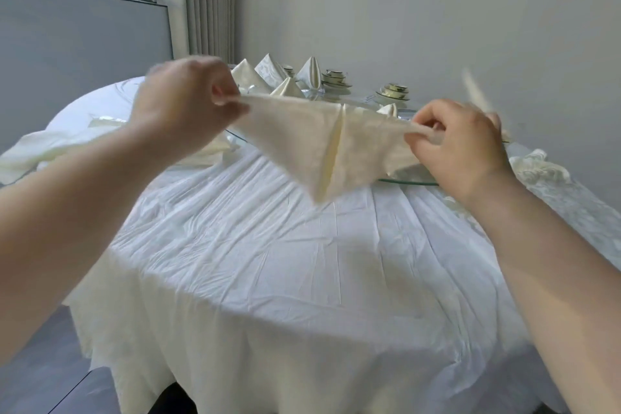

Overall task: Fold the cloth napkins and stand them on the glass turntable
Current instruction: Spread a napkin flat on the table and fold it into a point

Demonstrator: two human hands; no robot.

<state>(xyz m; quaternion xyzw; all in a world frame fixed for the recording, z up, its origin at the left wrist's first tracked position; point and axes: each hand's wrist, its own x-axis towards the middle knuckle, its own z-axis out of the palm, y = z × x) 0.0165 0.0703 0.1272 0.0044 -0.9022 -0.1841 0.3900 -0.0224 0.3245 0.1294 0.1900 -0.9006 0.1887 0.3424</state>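
Both hands hold a cream napkin (322, 144) in the air above the table (268, 245), stretched between them. The left hand (181, 101) pinches one corner between thumb and fingers; the right hand (460, 148) pinches the opposite corner the same way. The napkin hangs as a downward-pointing triangle with a fold line down its middle — its tip clear of the white tablecloth. Behind it sits the glass turntable (410, 182), with several folded napkins (311, 72) standing upright at its far side. Stacked dishes (393, 92) stand near them. Loose napkins (537, 170) lie on the table at right — more at left.
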